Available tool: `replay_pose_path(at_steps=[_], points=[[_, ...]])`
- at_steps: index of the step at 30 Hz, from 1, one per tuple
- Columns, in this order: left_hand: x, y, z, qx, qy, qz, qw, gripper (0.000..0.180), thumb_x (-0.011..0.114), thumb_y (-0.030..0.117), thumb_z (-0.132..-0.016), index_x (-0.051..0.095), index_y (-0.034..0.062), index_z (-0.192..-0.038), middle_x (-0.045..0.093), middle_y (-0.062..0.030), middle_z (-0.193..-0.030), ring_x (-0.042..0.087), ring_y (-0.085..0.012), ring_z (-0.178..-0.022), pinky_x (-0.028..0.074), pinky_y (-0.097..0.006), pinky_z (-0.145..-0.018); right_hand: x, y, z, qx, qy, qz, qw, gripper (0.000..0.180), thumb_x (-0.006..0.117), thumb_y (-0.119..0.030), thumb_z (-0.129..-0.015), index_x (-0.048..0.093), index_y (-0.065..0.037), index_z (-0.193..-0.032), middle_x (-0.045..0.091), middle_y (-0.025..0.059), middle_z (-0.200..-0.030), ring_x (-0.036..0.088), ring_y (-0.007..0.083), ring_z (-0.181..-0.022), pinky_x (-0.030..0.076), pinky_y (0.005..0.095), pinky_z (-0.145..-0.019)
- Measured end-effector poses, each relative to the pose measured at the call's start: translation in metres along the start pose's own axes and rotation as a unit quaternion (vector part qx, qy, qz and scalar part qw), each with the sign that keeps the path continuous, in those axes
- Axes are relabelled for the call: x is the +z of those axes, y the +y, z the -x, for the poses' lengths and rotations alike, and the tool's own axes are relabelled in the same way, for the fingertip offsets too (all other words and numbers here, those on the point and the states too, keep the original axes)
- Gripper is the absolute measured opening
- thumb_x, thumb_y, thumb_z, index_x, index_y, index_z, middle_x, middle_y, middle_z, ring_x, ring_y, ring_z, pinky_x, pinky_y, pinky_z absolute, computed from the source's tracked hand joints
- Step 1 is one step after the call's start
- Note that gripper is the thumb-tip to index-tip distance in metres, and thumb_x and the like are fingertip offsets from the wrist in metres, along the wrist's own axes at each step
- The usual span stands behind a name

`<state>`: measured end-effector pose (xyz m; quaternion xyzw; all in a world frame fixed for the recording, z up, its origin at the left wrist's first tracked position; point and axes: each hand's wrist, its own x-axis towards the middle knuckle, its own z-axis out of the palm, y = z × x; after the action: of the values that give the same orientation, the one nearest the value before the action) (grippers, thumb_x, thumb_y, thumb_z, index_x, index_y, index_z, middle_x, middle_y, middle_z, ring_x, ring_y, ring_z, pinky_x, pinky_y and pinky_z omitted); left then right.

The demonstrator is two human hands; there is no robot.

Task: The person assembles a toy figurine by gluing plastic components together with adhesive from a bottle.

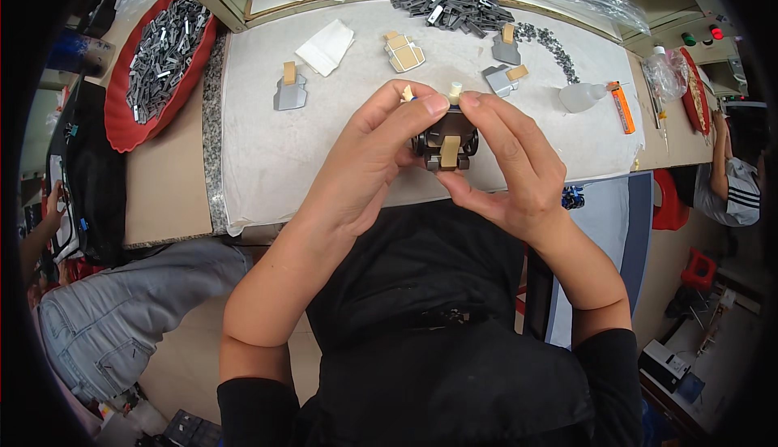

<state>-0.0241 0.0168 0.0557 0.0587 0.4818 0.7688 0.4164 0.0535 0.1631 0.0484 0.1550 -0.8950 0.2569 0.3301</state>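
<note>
A small dark part (446, 145) with a tan tab was gripped between both hands, above the white mat (267, 155). The left hand (369, 163) was closed on its left side, the right hand (510, 167) pinched it from top and bottom. Much of the part was hidden behind the fingers (421, 111); its shape could not be made out. Similar grey pieces (289, 90) lay beyond the fingertips.

Bright, even overhead light, soft shadows; fisheye bends and darkens the rim.
</note>
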Motion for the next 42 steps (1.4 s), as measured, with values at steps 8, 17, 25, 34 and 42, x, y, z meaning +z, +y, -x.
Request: replay_pose_path(at_steps=[8,17,25,34,42], points=[[-0.006,-0.002,-0.004,-0.016,-0.016,-0.005,1.000,0.020,0.052,0.026,-0.085,0.051,0.0085,-0.095,0.057,-0.0025,-0.082,0.057,-0.0113,-0.073,0.046,-0.025,-0.063,0.004,0.000,0.003,0.012,0.012,0.003,1.000,0.058,0.071,-0.007,-0.055,0.053,-0.001,-0.110,0.056,0.0123,-0.100,0.058,0.0256,-0.083,0.049,0.0304,-0.070],[-0.005,-0.002,-0.010,-0.018,-0.063,0.030,0.997,0.033,0.041,0.029,-0.090,0.046,0.0042,-0.111,0.060,-0.0100,-0.091,0.062,-0.0198,-0.075,0.051,-0.033,-0.071,-0.002,0.000,-0.003,0.028,-0.012,-0.021,0.999,0.067,0.071,-0.005,-0.053,0.049,-0.002,-0.116,0.052,0.0133,-0.109,0.056,0.0274,-0.089,0.048,0.0322,-0.074],[-0.004,0.003,-0.004,-0.052,-0.086,0.025,0.995,0.038,0.036,0.031,-0.091,0.042,0.0073,-0.121,0.057,-0.0102,-0.101,0.061,-0.0197,-0.083,0.048,-0.033,-0.075,-0.005,0.003,-0.001,0.026,-0.030,-0.029,0.999,0.069,0.073,-0.006,-0.053,0.049,-0.003,-0.118,0.053,0.0128,-0.105,0.056,0.0266,-0.088,0.048,0.0325,-0.074],[0.006,-0.005,0.006,0.074,-0.041,-0.075,0.994,0.041,0.037,0.033,-0.092,0.034,0.0131,-0.128,0.050,-0.0067,-0.107,0.054,-0.0135,-0.094,0.047,-0.028,-0.075,-0.011,0.002,-0.012,0.037,0.005,-0.057,0.998,0.066,0.073,-0.005,-0.052,0.052,-0.002,-0.115,0.056,0.0133,-0.100,0.058,0.0253,-0.084,0.049,0.0310,-0.071],[0.006,-0.008,0.003,0.107,0.018,0.027,0.994,0.014,0.050,0.022,-0.089,0.046,0.0106,-0.097,0.053,-0.0009,-0.091,0.052,-0.0073,-0.083,0.045,-0.023,-0.067,0.009,0.003,-0.009,0.037,0.045,-0.104,0.993,0.047,0.075,-0.008,-0.054,0.058,-0.005,-0.098,0.055,0.0138,-0.105,0.058,0.0275,-0.088,0.049,0.0321,-0.072]])
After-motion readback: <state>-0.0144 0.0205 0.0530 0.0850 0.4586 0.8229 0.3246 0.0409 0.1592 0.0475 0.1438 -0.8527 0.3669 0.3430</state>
